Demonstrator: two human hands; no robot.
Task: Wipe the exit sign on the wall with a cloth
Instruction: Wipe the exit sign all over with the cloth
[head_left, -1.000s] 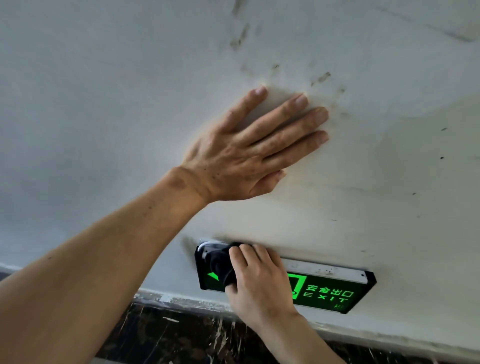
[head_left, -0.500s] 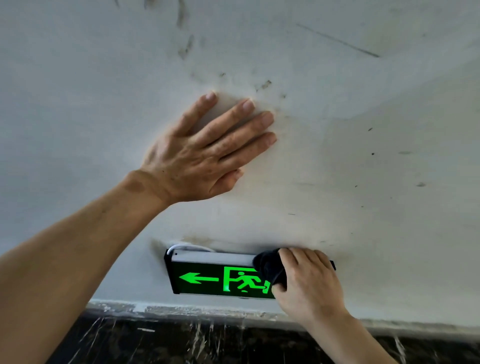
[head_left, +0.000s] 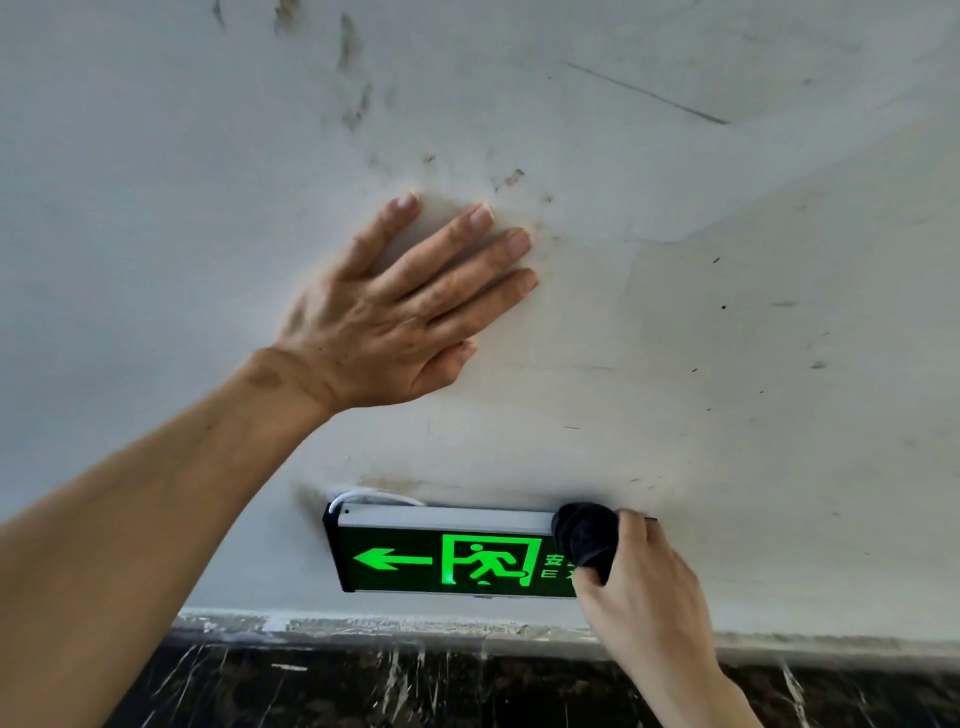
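The exit sign (head_left: 441, 558) is a black box with a silver top edge, mounted low on the white wall; its face glows green with a left arrow and a running figure. My right hand (head_left: 644, 587) is shut on a bunched black cloth (head_left: 587, 535), pressed against the sign's right end and hiding the lettering there. My left hand (head_left: 395, 317) lies flat on the wall above the sign, fingers spread, holding nothing.
The white wall (head_left: 753, 338) is scuffed and stained above my left hand. A thin white cable (head_left: 374, 496) loops out at the sign's top left corner. Below the sign runs a dark marbled skirting band (head_left: 363, 686).
My right hand has slid the cloth along the sign from its left end to its right end, uncovering the arrow and figure. My left hand stays planted on the wall.
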